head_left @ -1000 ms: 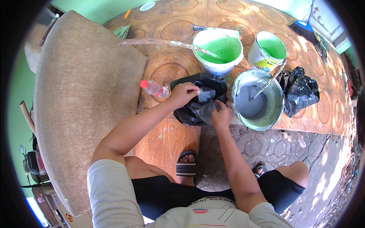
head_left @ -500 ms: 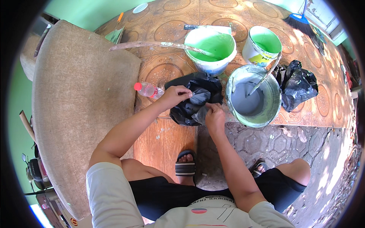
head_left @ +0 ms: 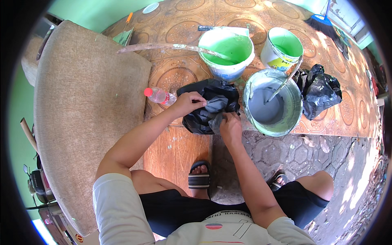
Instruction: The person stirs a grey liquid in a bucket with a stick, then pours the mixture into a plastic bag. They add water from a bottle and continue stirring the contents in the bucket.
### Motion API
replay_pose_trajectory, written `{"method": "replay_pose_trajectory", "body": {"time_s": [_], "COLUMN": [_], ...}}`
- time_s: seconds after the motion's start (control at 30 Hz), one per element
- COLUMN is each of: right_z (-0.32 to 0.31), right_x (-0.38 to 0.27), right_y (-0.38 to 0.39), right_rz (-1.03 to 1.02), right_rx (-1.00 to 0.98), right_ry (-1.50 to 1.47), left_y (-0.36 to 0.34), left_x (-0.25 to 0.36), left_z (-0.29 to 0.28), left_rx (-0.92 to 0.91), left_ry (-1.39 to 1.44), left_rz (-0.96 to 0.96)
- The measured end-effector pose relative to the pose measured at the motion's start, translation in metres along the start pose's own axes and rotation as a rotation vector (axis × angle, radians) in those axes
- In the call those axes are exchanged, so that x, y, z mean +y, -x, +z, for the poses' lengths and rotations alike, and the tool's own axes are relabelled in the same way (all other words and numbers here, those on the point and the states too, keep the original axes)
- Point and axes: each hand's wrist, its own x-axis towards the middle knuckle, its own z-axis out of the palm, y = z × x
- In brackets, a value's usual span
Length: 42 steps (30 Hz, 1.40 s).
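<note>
Head view: fingers of my left hand [head_left: 191,103] and right hand [head_left: 231,127] pinch the black plastic bag [head_left: 197,121], just left of the grey-filled bucket [head_left: 289,118], its film probably limp, slippery, easily torn, best held by the rim.

On the floor [head_left: 171,30] I see a bottle [head_left: 161,96] left of a plastic bag [head_left: 196,123]; right of that, a bucket [head_left: 295,108] holding a stick [head_left: 288,80], then a second bag [head_left: 325,92]. Two more buckets [head_left: 227,74] stand behind, a broom [head_left: 322,22] farther back right.

The black bag [head_left: 197,124] partly hides a dark flat object [head_left: 190,87].
</note>
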Motion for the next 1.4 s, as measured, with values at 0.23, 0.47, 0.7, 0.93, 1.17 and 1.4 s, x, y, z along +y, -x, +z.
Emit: {"method": "replay_pose_trajectory", "body": {"time_s": [0.23, 0.47, 0.7, 0.93, 1.17, 1.4], "right_z": [-0.002, -0.001, -0.002, -0.004, -0.007, -0.014], "right_x": [0.003, 0.000, 0.001, -0.001, 0.002, -0.008], "right_y": [0.000, 0.000, 0.001, 0.001, 0.004, 0.009], "right_rz": [-0.009, 0.024, 0.003, 0.011, -0.004, -0.014], "right_rx": [-0.034, -0.045, -0.042, -0.058, -0.085, -0.108], "right_ry": [-0.005, -0.037, -0.038, -0.026, 0.030, 0.067], "left_y": [0.004, 0.004, 0.000, -0.009, -0.023, -0.032], "left_x": [0.008, 0.018, 0.024, 0.022, 0.026, 0.050], "left_z": [0.004, 0.015, 0.014, -0.015, -0.040, -0.049], "left_rx": [0.026, 0.160, 0.187, 0.145, 0.014, -0.195], "left_ry": [-0.075, -0.138, -0.124, -0.136, -0.003, -0.152], "left_rz": [0.013, -0.020, -0.064, -0.063, -0.167, -0.227]}}
